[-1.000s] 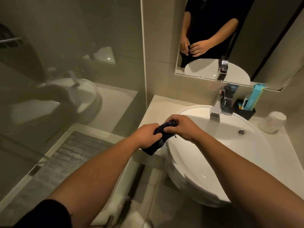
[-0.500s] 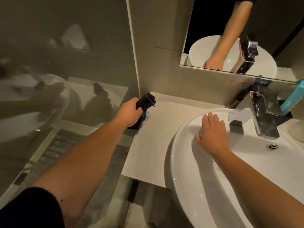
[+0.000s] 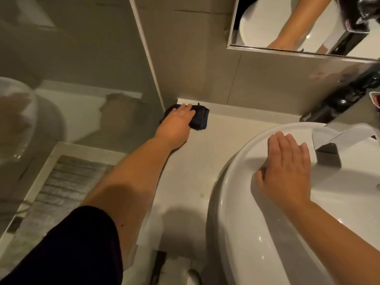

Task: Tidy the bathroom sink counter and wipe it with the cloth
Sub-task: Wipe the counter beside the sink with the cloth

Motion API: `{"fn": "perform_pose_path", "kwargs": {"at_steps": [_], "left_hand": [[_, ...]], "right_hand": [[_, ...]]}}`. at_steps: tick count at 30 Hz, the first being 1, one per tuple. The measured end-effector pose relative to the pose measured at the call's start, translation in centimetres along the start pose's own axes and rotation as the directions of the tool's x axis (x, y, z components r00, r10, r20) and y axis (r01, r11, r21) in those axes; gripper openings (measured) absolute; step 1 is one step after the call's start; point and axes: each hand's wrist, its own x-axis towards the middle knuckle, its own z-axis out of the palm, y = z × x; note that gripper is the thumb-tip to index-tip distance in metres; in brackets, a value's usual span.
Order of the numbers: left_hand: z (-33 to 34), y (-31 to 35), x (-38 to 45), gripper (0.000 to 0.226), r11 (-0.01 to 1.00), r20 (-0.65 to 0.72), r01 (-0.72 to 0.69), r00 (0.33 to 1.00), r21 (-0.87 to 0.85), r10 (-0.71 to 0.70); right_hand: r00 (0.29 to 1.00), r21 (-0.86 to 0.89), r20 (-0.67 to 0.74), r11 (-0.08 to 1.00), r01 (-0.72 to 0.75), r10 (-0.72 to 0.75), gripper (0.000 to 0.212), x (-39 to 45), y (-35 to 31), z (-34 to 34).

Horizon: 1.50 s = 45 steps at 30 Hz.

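A dark blue cloth (image 3: 200, 120) lies flat on the white counter (image 3: 185, 171) in its far left corner, against the wall and the glass partition. My left hand (image 3: 177, 124) presses down on the cloth, fingers stretched over it. My right hand (image 3: 287, 167) rests flat and spread on the rim of the white sink basin (image 3: 236, 223), holding nothing, just left of the chrome faucet (image 3: 333, 140).
A glass shower partition (image 3: 72, 79) bounds the counter on the left, with a grey mat (image 3: 61, 188) behind it. A mirror (image 3: 298, 23) hangs on the tiled wall above. The basin overhangs the counter's front edge.
My left hand carried the cloth from over the basin to the counter's far left corner and pressed it flat. My right hand let go of the cloth and settled on the sink rim.
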Motion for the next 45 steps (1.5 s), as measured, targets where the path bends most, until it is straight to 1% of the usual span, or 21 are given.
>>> {"fn": "perform_pose_path", "kwargs": {"at_steps": [1,4,9,15,20,27,29,30,31,32,33,34,35,36,37,38,39,40,41,43,45], "left_hand": [[0.0,0.0,-0.1,0.047,1.0,-0.007,-0.018,1.0,0.006,0.018],[-0.6,0.2,-0.9,0.047,0.999,0.036,-0.052,0.998,0.016,0.051],[-0.7,1.2,-5.0,0.043,0.997,0.037,-0.074,0.997,0.005,0.073],[0.5,1.9,-13.6,0.053,1.0,0.063,0.009,0.998,-0.013,-0.009],[1.3,4.5,-22.2,0.055,0.997,0.059,0.079,0.995,0.0,-0.079],[1.7,8.6,-32.1,0.055,0.99,0.061,0.138,0.988,0.037,-0.14],[1.6,9.8,-33.7,0.052,0.988,0.055,0.156,0.986,-0.004,-0.155],[1.5,10.4,-34.3,0.049,0.982,0.048,0.178,0.983,-0.061,-0.175],[1.3,10.9,-34.7,0.046,0.96,0.048,0.234,0.972,-0.157,-0.229],[1.0,11.3,-35.0,0.042,0.895,0.076,0.33,0.943,-0.301,-0.323],[0.5,11.8,-35.2,0.038,0.75,0.154,0.449,0.889,-0.485,-0.431],[0.1,12.3,-35.2,0.034,0.515,0.266,0.538,0.818,-0.667,-0.51],[-0.3,12.8,-35.2,0.031,0.23,0.373,0.563,0.75,-0.794,-0.547],[-0.6,13.1,-35.1,0.028,-0.054,0.469,0.531,0.69,-0.845,-0.551],[-0.8,13.1,-34.8,0.025,-0.29,0.545,0.466,0.642,-0.836,-0.54],[-1.0,13.0,-34.4,0.024,-0.445,0.598,0.403,0.606,-0.8,-0.525],[-1.2,12.6,-33.8,0.024,-0.528,0.63,0.364,0.584,-0.767,-0.512],[-1.5,12.3,-33.0,0.026,-0.567,0.644,0.344,0.583,-0.749,-0.496],[-1.9,11.8,-32.0,0.029,-0.577,0.641,0.334,0.597,-0.745,-0.482],[-2.9,11.0,-29.3,0.033,-0.56,0.602,0.301,0.63,-0.772,-0.491],[-4.3,10.2,-25.8,0.028,-0.491,0.525,0.26,0.659,-0.831,-0.539]], "right_hand": [[1.0,0.004,-0.001,1.0,-0.003,0.003,0.075,0.0,0.0,0.0],[1.0,-0.002,0.005,1.0,-0.005,0.005,0.076,0.0,-0.1,0.0],[0.999,-0.001,0.049,1.0,-0.002,0.002,0.078,0.0,-0.1,-0.5],[0.994,-0.014,0.103,1.0,0.027,-0.025,0.08,-0.3,0.0,-1.2],[0.985,-0.023,0.166,0.999,0.045,-0.041,0.083,-0.4,0.2,-1.8],[0.941,-0.05,0.333,0.995,0.082,-0.061,0.087,0.1,0.6,-3.4],[0.926,-0.046,0.371,0.995,0.088,-0.064,0.088,0.1,0.7,-4.0],[0.919,-0.039,0.389,0.995,0.092,-0.07,0.088,0.2,0.8,-4.2],[0.912,-0.032,0.402,0.995,0.097,-0.076,0.089,0.2,0.9,-4.4],[0.907,-0.027,0.412,0.994,0.103,-0.082,0.09,0.2,1.0,-4.6],[0.903,-0.026,0.421,0.994,0.109,-0.088,0.09,0.2,1.1,-4.8],[0.9,-0.026,0.426,0.993,0.113,-0.091,0.09,0.2,1.2,-4.8],[0.899,-0.027,0.428,0.993,0.114,-0.092,0.089,0.1,1.2,-4.8],[0.9,-0.028,0.427,0.993,0.113,-0.091,0.089,0.1,1.2,-4.8],[0.901,-0.032,0.424,0.993,0.113,-0.089,0.089,0.1,1.2,-4.7],[0.904,-0.038,0.419,0.993,0.114,-0.087,0.089,0.0,1.2,-4.7],[0.907,-0.044,0.413,0.992,0.115,-0.087,0.089,0.0,1.2,-4.6],[0.91,-0.049,0.406,0.992,0.115,-0.085,0.09,0.0,1.1,-4.6],[0.913,-0.053,0.398,0.992,0.113,-0.083,0.09,-0.1,1.1,-4.6],[0.92,-0.059,0.384,0.992,0.114,-0.083,0.089,-0.1,1.0,-4.5],[0.922,-0.067,0.378,0.991,0.115,-0.082,0.089,-0.2,0.9,-4.4]]}}
